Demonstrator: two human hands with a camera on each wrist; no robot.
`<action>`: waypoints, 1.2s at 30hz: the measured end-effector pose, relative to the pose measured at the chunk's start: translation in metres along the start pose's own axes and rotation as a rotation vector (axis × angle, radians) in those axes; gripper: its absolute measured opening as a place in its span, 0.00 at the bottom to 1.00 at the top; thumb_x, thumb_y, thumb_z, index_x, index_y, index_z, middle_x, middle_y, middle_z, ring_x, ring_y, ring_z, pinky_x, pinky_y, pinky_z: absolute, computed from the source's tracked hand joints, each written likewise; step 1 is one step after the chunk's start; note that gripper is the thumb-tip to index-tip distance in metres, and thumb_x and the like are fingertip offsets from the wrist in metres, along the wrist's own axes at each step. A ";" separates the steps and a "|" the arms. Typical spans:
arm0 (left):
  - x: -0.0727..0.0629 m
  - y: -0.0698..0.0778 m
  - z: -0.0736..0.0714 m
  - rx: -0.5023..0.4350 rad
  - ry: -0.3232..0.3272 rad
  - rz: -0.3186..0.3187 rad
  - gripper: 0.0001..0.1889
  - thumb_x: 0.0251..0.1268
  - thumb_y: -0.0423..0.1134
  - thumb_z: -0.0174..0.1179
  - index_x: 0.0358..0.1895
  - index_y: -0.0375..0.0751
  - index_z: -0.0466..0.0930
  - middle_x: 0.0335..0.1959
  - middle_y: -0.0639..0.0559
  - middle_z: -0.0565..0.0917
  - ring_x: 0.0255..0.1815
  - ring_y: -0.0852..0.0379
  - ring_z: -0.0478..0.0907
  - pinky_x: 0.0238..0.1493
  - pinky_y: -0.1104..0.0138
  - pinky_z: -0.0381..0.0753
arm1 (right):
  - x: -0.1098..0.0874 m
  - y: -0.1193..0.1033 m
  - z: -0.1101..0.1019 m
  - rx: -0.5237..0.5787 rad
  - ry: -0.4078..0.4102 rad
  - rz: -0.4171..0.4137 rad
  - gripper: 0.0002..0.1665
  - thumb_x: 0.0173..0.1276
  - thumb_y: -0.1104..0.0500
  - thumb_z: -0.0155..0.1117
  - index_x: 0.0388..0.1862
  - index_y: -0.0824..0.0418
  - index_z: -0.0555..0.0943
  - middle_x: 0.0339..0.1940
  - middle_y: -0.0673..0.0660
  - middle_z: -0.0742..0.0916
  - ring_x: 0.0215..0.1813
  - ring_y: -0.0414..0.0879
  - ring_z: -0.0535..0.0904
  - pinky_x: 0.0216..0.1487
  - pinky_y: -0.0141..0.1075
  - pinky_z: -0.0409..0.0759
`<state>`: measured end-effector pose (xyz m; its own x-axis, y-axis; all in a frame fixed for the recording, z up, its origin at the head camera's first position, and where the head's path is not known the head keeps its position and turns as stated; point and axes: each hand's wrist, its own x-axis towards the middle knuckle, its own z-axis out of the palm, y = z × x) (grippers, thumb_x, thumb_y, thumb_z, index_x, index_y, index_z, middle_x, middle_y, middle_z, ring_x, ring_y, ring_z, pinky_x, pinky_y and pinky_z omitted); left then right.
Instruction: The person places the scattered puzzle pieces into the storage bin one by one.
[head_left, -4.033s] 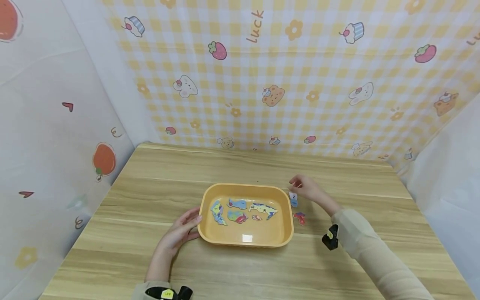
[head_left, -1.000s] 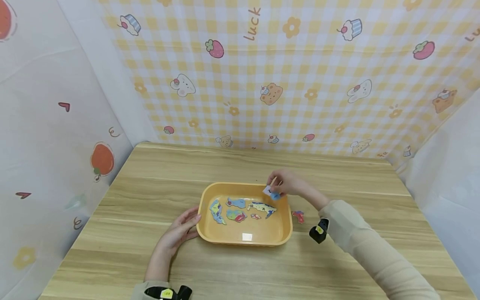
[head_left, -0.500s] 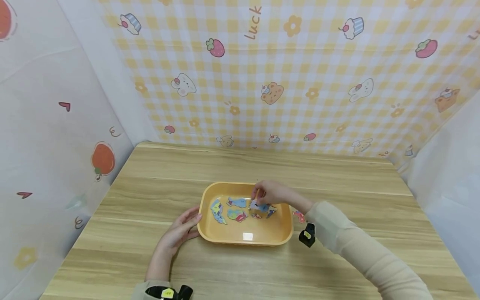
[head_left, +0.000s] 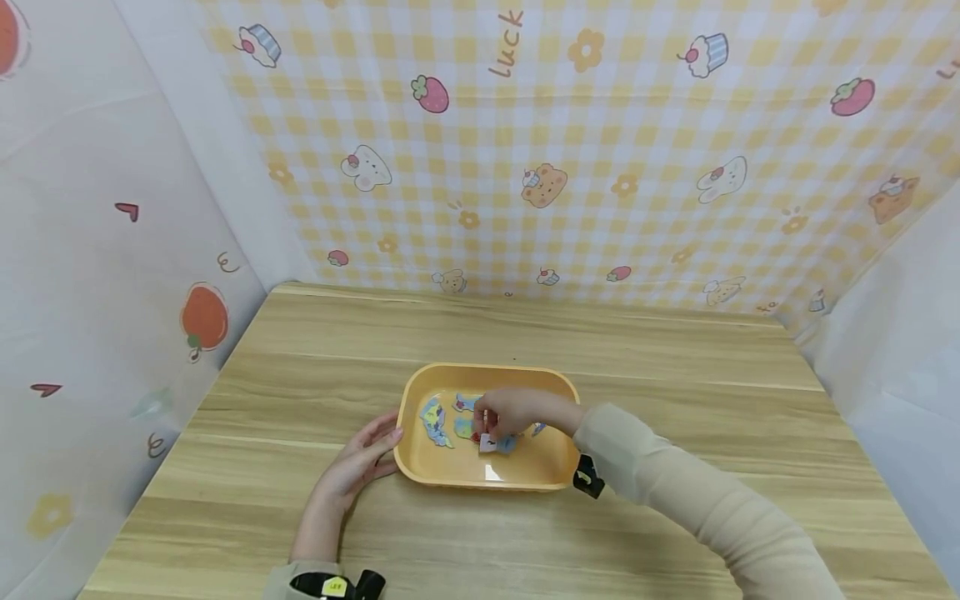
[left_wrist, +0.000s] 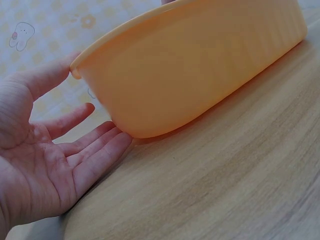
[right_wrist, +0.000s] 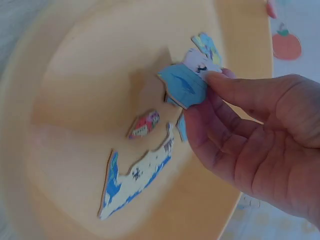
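Observation:
My right hand [head_left: 512, 410] pinches a light blue and white puzzle piece [head_left: 497, 443] between thumb and fingers, just above the floor of a yellow plastic tray [head_left: 450, 472]. The right wrist view shows this piece raised over others, a small red piece [right_wrist: 144, 125] and a long cream and blue piece [right_wrist: 136, 184]. At the tray's left end, a curved blue and yellow piece [head_left: 434, 423] lies flat. Outside that end, my left hand [head_left: 366, 460] touches the tray, its thumb at the rim and its fingers stretched along the lower wall. My right hand partly covers several pieces.
The tray stands on a wood-grain table [head_left: 337, 333]. Behind the table hangs a yellow checked cloth [head_left: 480, 208] with printed figures, and a white cloth [head_left: 97, 275] lines the left side. My right sleeve [head_left: 675, 479] crosses the table's right part.
My right hand has picked up the blue and white piece from the table right of the tray and carried it left into the tray. My left hand stays. The sleeve now hides the red piece outside.

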<state>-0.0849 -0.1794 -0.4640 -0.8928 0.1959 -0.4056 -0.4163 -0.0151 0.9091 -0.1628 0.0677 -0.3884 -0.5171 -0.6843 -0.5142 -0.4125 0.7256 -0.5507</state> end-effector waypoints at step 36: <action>-0.001 0.001 0.000 0.000 -0.005 0.009 0.32 0.66 0.44 0.51 0.69 0.37 0.52 0.68 0.35 0.58 0.59 0.51 0.69 0.53 0.59 0.76 | -0.009 0.008 0.005 0.112 0.060 -0.155 0.09 0.65 0.68 0.54 0.44 0.67 0.76 0.40 0.61 0.83 0.36 0.44 0.77 0.35 0.25 0.74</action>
<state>-0.0842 -0.1792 -0.4626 -0.8955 0.2003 -0.3974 -0.4088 -0.0172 0.9125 -0.1575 0.0795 -0.3917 -0.4987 -0.7793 -0.3794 -0.4063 0.5968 -0.6919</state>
